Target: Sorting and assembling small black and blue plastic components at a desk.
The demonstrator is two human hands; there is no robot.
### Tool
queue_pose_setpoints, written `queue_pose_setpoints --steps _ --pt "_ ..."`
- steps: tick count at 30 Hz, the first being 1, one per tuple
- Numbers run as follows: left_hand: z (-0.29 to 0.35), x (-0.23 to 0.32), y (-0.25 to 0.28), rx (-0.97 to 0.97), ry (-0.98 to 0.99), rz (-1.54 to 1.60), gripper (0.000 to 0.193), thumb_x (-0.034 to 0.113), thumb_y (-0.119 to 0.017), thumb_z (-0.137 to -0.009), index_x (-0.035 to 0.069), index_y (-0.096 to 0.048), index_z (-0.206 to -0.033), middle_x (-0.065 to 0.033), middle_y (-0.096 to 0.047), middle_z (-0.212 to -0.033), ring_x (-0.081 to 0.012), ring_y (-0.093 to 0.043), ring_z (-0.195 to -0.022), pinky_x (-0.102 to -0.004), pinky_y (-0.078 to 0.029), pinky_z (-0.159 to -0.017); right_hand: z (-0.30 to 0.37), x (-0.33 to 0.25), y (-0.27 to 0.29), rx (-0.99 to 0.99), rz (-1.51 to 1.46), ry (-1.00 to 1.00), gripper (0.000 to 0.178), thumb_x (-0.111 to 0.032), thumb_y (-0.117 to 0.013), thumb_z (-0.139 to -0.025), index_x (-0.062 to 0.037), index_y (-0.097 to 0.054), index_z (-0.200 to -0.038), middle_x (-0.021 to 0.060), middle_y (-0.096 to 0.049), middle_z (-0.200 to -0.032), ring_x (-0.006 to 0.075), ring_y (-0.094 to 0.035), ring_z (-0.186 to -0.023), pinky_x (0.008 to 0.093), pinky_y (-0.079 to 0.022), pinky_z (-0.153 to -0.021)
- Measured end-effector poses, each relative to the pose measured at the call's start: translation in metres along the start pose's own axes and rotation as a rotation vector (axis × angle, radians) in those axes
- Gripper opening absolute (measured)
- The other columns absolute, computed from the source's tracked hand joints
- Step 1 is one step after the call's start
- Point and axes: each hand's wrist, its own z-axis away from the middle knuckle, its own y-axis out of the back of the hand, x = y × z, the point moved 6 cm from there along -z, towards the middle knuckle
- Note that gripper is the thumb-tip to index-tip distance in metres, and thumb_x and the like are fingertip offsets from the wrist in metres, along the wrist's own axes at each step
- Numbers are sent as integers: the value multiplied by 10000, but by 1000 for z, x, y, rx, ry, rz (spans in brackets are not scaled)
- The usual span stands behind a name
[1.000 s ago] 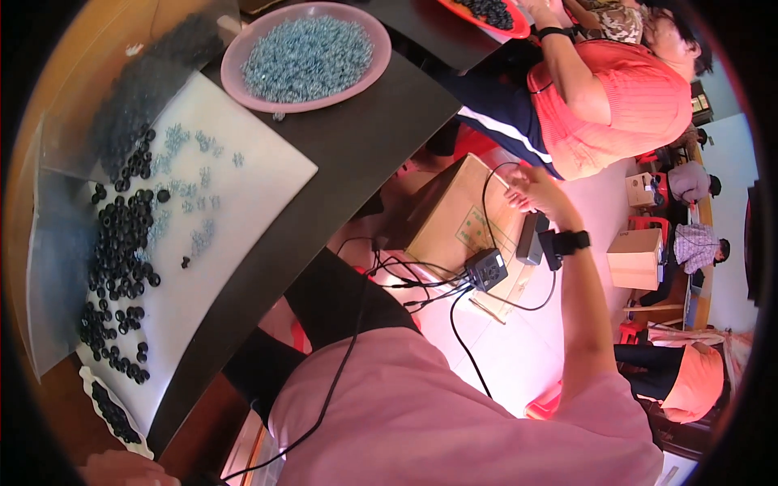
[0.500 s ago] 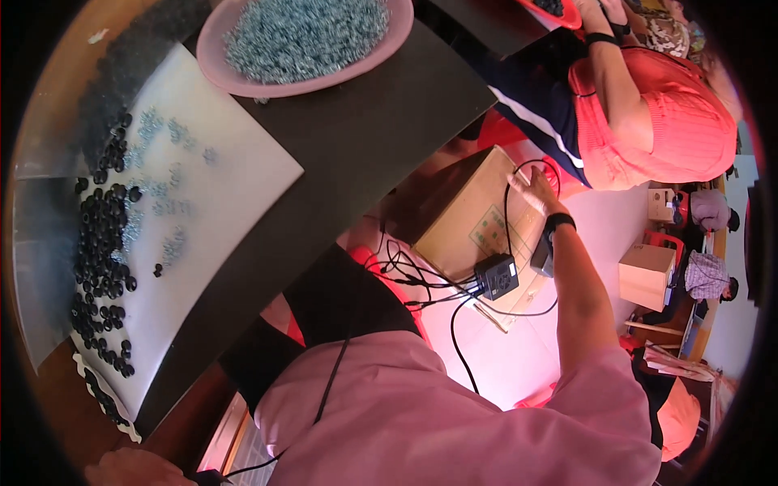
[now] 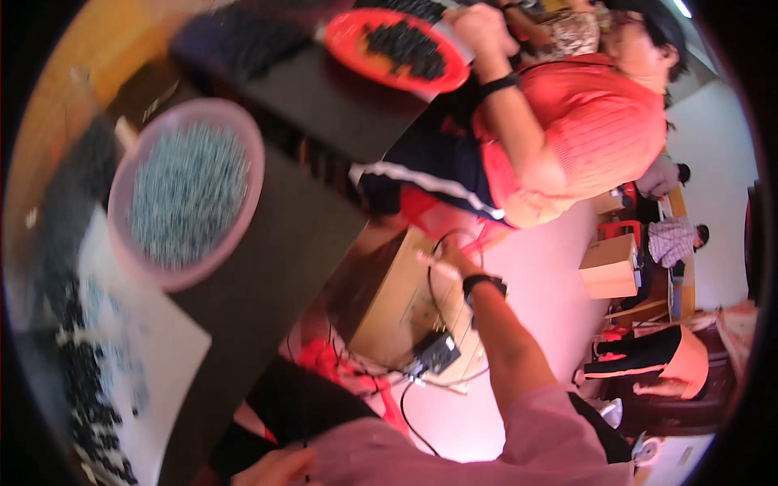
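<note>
My right hand [image 3: 447, 261], with a black band on its wrist, reaches over a cardboard box [image 3: 387, 312]. Its blurred fingers look stretched out and apart, and a loop of black cable [image 3: 432, 283] runs beside them. That cable leads to a small black boxy device [image 3: 438, 351] lying on the carton, where several other cables meet. At the lower edge my left hand [image 3: 275, 468] shows only in part, close to my pink shirt. Motion smears its fingers, so I cannot make out whether it holds anything.
A dark table [image 3: 267, 235] carries a pink bowl [image 3: 253, 190] of small silvery pieces. White sheeting [image 3: 174, 344] holds scattered black parts [image 3: 85, 389]. A person in coral [image 3: 579, 134] works beside a red tray [image 3: 344, 61]. Another carton [image 3: 608, 267] and several people are farther off.
The view has swung, bringing the pink bowl and red tray further in. My right hand remains over the carton by the cable. My left hand now shows nearer my shirt.
</note>
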Motion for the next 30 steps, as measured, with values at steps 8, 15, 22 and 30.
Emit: queue_pose_setpoints --steps 8,15,22,30 --pt "-89 -137 -74 -146 -119 -262 417 221 -610 -949 -35 -545 -1272 -242 -567 -1269 -407 -549 -1172 -415 -450 -998 46 -31 16 -37 -37 -47 1087 -807 -650 -698 37 -488 -1364 256 -606 -1266 381 -555 -1239 436 -433 -1028" --pt "-102 -161 -53 -118 -119 -264 406 208 -659 -902 12 -590 -1250 -167 -617 -1161 -261 -628 -1005 -362 -514 -845 34 -12 -8 43 31 85 1141 -815 -655 -668 -9 -421 -1440 219 -507 -1417 378 -456 -1342 495 -366 -1093" --pt "-84 -133 -37 -4 64 -140 381 146 -634 -907 -41 -566 -1231 -202 -601 -1205 -322 -610 -1053 -373 -492 -886 53 20 5 -134 -61 -166 1232 -834 -635 -673 67 -340 -1459 320 -483 -1400 389 -452 -1353 407 -369 -1112" --pt "-62 -151 -23 37 128 -107 378 138 -633 -909 -35 -568 -1239 -174 -604 -1202 -269 -619 -995 -347 -500 -791 73 110 -5 -100 -16 -280 1218 -851 -575 -707 99 -357 -1437 324 -475 -1405 386 -449 -1356 414 -369 -1118"
